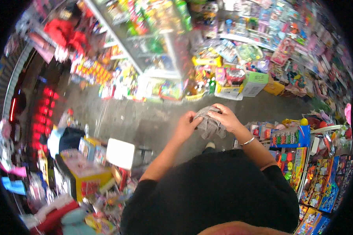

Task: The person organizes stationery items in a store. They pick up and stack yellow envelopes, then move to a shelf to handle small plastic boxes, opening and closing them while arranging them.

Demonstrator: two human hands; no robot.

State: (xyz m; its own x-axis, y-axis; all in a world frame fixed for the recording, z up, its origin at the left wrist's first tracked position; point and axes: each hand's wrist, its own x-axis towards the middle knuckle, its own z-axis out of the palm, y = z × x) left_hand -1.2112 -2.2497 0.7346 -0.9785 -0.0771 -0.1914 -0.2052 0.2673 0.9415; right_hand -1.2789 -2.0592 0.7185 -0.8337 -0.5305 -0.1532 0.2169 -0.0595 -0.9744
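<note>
A crumpled grey cloth hangs between my two hands, in front of my dark shirt and above the floor. My left hand pinches its left edge between thumb and fingers. On the other side my right hand grips the top right of the cloth, with a silver bangle around that wrist. The lower part of the cloth falls loose in folds. Some of my fingers are hidden behind it.
Grey concrete floor runs across the aisle. A glass display case stands ahead, with a green and white carton to its right. Boxed toys crowd my right side. At left are a white square top and a yellow box.
</note>
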